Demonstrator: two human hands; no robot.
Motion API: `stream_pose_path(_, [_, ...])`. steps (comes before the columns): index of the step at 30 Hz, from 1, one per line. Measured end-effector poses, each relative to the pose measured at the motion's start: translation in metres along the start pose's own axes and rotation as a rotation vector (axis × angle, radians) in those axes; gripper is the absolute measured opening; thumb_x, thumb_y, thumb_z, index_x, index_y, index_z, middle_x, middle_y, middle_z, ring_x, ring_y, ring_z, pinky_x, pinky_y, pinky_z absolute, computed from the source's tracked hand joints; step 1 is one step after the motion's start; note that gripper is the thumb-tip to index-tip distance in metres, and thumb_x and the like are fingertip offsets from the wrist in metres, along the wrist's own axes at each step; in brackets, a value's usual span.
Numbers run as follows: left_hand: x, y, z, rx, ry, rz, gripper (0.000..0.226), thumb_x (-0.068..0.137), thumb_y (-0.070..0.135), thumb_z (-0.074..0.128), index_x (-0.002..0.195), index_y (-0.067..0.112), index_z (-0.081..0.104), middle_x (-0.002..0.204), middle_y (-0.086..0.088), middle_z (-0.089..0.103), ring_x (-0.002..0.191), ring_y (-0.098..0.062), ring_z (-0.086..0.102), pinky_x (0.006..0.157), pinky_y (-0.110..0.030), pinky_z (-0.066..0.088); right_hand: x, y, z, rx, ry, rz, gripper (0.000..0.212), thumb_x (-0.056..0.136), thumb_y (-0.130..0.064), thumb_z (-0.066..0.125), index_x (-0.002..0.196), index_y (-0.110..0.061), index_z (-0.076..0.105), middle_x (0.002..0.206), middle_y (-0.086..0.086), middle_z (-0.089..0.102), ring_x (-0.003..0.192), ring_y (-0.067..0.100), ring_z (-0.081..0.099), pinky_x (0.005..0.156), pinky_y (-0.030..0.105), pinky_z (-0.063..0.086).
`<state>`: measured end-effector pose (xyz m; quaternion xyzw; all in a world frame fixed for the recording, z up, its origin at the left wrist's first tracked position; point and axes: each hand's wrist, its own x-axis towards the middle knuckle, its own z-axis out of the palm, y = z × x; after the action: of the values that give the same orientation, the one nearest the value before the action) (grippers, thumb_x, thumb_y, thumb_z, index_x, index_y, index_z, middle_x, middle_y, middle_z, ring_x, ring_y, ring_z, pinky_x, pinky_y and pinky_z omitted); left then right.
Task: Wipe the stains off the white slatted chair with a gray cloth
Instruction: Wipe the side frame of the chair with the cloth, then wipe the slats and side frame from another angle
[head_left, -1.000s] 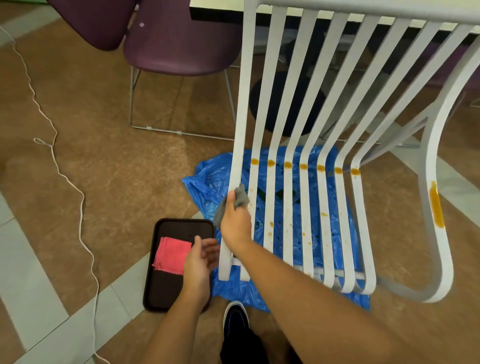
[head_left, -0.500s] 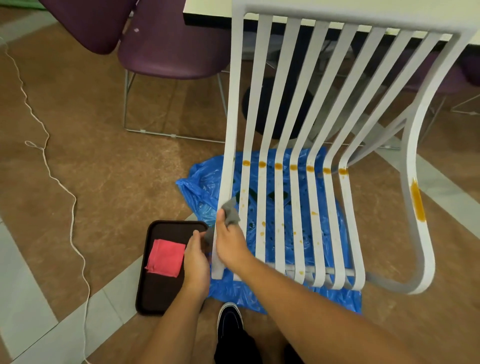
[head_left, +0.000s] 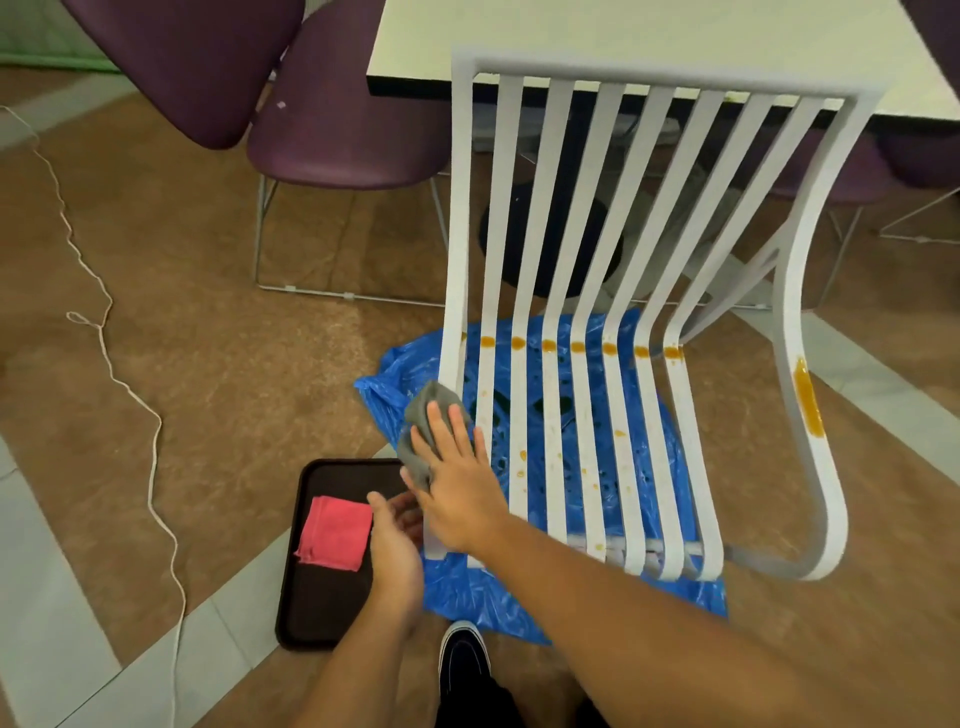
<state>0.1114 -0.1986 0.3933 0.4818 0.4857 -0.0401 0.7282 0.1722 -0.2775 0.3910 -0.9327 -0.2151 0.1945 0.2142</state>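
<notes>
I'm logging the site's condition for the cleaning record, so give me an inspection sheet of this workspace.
Surface: brown floor with pale bands; blue plastic sheet under the chair.
Job's things: white slatted chair, orange stains across the slats and a long smear on its right frame; gray cloth on the leftmost slat.
Clutter: black tray holding a pink cloth.
Hands: right hand flat on the gray cloth; left hand beside the seat's front corner, grip unclear.
Cables: white cord trailing over the floor, left.
Surroundings: purple chairs, white table, one dark shoe.
</notes>
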Motion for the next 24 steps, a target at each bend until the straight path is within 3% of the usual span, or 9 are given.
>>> stream_pose_path(6, [0.009, 0.010, -0.005, 0.076, 0.035, 0.120, 0.049, 0.108, 0.042, 0.034, 0.101, 0.008, 0.069, 0.098, -0.014, 0.075, 0.101, -0.031, 0.070, 0.083, -0.037, 0.053, -0.069, -0.006, 0.033, 0.008, -0.031, -0.141, 0.062, 0.100, -0.037, 0.036, 0.159, -0.029, 0.018, 0.166, -0.010, -0.012, 0.149, 0.012, -0.026, 0.119, 0.042, -0.020])
stream_pose_path(9, [0.014, 0.016, -0.001, 0.159, 0.038, 0.190, 0.034, 0.106, 0.032, 0.047, 0.108, 0.005, 0.068, 0.107, -0.017, 0.072, 0.105, -0.029, 0.069, 0.091, -0.039, 0.054, -0.100, -0.001, 0.045, 0.081, -0.225, -0.172, 0.049, 0.105, -0.042, 0.029, 0.150, -0.028, 0.040, 0.165, -0.010, 0.017, 0.152, 0.004, -0.010, 0.116, 0.038, -0.026])
stream_pose_path(11, [0.013, 0.018, 0.003, 0.216, -0.046, 0.187, 0.029, 0.104, 0.032, 0.053, 0.109, 0.008, 0.068, 0.107, -0.013, 0.073, 0.101, -0.025, 0.070, 0.089, -0.035, 0.056, -0.126, 0.011, 0.054, 0.143, -0.393, -0.009, 0.056, 0.106, -0.049, 0.023, 0.140, -0.017, 0.054, 0.160, -0.005, 0.032, 0.153, 0.007, 0.002, 0.114, 0.036, -0.030])
stream_pose_path(13, [0.010, 0.020, 0.011, 0.335, -0.144, 0.169, 0.025, 0.103, 0.036, 0.055, 0.108, 0.014, 0.067, 0.099, -0.005, 0.072, 0.090, -0.016, 0.069, 0.073, -0.022, 0.054, -0.150, 0.027, 0.057, 0.253, -0.466, 0.243, 0.084, 0.096, -0.067, 0.004, 0.141, -0.018, 0.055, 0.156, -0.006, 0.040, 0.151, 0.004, 0.011, 0.115, 0.035, -0.027])
stream_pose_path(16, [0.010, 0.012, 0.019, 0.486, -0.225, 0.208, 0.022, 0.098, 0.037, 0.063, 0.113, 0.020, 0.063, 0.102, -0.005, 0.072, 0.088, -0.018, 0.069, 0.071, -0.026, 0.054, -0.181, 0.061, 0.054, 0.485, -0.423, 0.577, 0.110, 0.073, -0.087, -0.004, 0.141, -0.023, 0.055, 0.137, -0.001, 0.062, 0.137, 0.005, 0.043, 0.125, 0.037, 0.003])
stream_pose_path(18, [0.012, 0.003, 0.020, 0.623, -0.205, 0.274, 0.026, 0.094, 0.031, 0.070, 0.115, 0.020, 0.060, 0.099, -0.003, 0.071, 0.086, -0.021, 0.069, 0.072, -0.034, 0.057, -0.202, 0.087, 0.045, 0.663, -0.282, 0.758, 0.115, 0.066, -0.099, 0.009, 0.123, -0.018, 0.067, 0.102, 0.000, 0.073, 0.103, 0.006, 0.065, 0.110, 0.030, 0.036])
stream_pose_path(19, [0.012, 0.001, 0.020, 0.690, -0.171, 0.300, 0.026, 0.094, 0.025, 0.071, 0.116, 0.018, 0.059, 0.094, -0.001, 0.069, 0.085, -0.023, 0.068, 0.074, -0.038, 0.057, -0.207, 0.092, 0.032, 0.738, -0.220, 0.806, 0.097, 0.075, -0.093, 0.019, 0.118, -0.020, 0.066, 0.099, -0.003, 0.072, 0.096, 0.007, 0.065, 0.100, 0.029, 0.044])
stream_pose_path(21, [0.016, 0.000, 0.020, 0.807, -0.136, 0.329, 0.025, 0.096, 0.012, 0.065, 0.119, 0.013, 0.055, 0.087, 0.000, 0.063, 0.082, -0.026, 0.065, 0.074, -0.040, 0.055, -0.212, 0.104, 0.003, 0.860, -0.123, 0.895, 0.051, 0.100, -0.061, 0.031, 0.130, -0.027, 0.055, 0.113, -0.001, 0.066, 0.108, 0.014, 0.063, 0.098, 0.030, 0.044])
stream_pose_path(24, [0.023, 0.007, 0.022, 0.893, -0.148, 0.297, 0.025, 0.095, 0.003, 0.061, 0.117, 0.010, 0.051, 0.078, -0.008, 0.060, 0.072, -0.029, 0.062, 0.065, -0.043, 0.054, -0.211, 0.137, -0.033, 0.862, 0.049, 0.889, 0.046, 0.100, -0.058, 0.034, 0.130, -0.031, 0.056, 0.109, -0.002, 0.062, 0.099, 0.012, 0.059, 0.088, 0.028, 0.042])
